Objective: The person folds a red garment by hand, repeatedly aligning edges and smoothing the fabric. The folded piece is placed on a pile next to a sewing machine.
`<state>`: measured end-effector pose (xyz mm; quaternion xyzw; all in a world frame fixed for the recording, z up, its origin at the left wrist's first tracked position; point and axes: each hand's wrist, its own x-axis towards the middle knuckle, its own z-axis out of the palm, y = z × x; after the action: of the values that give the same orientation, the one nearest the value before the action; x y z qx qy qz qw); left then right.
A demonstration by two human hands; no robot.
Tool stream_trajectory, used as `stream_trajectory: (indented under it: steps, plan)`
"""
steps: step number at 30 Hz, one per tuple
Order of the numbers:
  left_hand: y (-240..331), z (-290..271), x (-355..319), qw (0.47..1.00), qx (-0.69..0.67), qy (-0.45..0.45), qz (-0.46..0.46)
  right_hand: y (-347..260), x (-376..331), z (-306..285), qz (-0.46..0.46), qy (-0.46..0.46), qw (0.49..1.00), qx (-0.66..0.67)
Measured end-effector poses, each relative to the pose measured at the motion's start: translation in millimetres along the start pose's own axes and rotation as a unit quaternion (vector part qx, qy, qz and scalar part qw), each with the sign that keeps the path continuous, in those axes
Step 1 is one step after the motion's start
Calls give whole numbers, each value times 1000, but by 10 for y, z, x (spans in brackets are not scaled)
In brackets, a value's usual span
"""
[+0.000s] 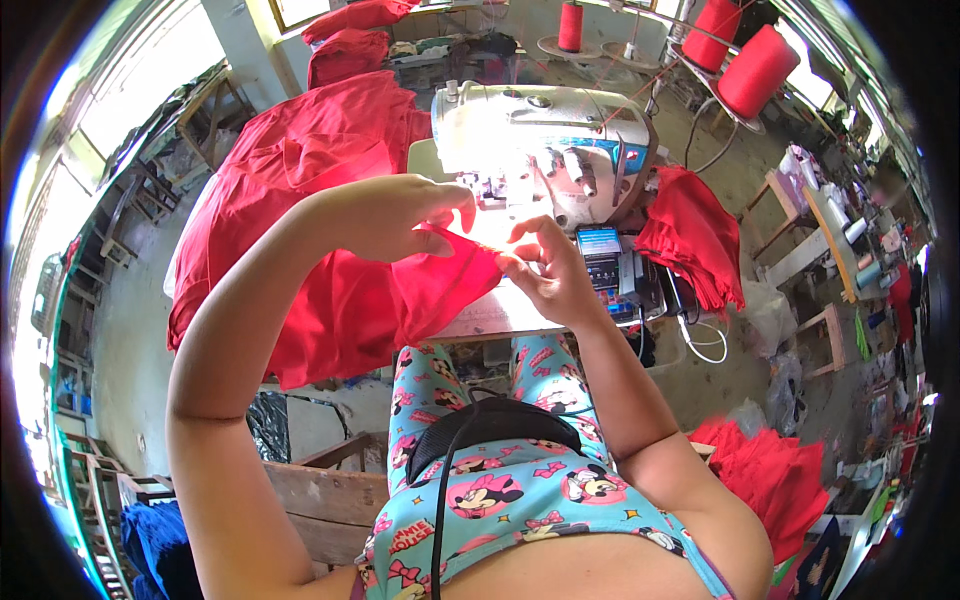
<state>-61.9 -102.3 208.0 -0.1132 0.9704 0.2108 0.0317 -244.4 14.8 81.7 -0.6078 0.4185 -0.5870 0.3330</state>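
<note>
My left hand (400,215) and my right hand (545,265) both pinch the edge of a red fabric piece (400,290), holding it stretched between them just in front of a white sewing machine (545,140). The cloth hangs down over the table's front edge to the left. Its far part spreads into a big red heap (300,150) left of the machine. A red thread runs from the machine up toward the cones.
A stack of folded red pieces (695,235) lies right of the machine, beside a small lit control panel (600,245). Red thread cones (755,70) stand behind. More red cloth (775,470) is piled on the floor at right. A wooden bench (320,495) and blue cloth (155,540) sit lower left.
</note>
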Motion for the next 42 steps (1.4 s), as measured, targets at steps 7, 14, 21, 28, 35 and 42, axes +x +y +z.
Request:
stream_trajectory:
  steps: [7, 14, 21, 28, 35, 42]
  plan:
    - [155, 171, 26, 995, 97, 24, 8, -55, 93, 99, -81, 8, 996, -29]
    - [-294, -140, -32, 976, -97, 192, -42, 291, 220, 668, -82, -157, 904, -389]
    - [-2, 130, -11, 996, 70, 28, 44, 595, 805, 1851, -94, 65, 984, -140]
    - [-42, 301, -248, 995, 97, -22, 23, 981, 190, 1521, -83, -139, 980, -114]
    - [-213, -100, -71, 996, -41, 76, 20, 777, 79, 1148, 46, 18, 995, -91]
    - [-8, -128, 206, 998, -15, 39, 47, 1564, 542, 2182, -125, 68, 920, -364]
